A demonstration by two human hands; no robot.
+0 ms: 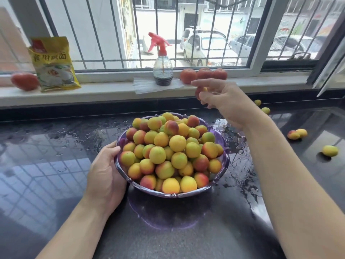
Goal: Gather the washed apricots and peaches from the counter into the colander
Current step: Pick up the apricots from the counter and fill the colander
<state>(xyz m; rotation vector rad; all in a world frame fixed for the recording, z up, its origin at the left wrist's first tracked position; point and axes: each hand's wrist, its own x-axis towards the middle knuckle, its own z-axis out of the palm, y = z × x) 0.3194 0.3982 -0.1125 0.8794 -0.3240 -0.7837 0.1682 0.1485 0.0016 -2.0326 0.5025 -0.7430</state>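
A purple translucent colander stands mid-counter, heaped with several yellow, orange and red apricots and peaches. My left hand grips its left rim. My right hand hovers above and behind the colander's right side, fingers curled round a small reddish-yellow fruit. Loose fruit lies on the counter at the right: two near the back wall, a touching pair, and a single one nearer the front.
The black counter is wet around the colander. On the windowsill stand a yellow packet, a red-topped spray bottle on paper towel, three tomatoes, and one more tomato at the far left.
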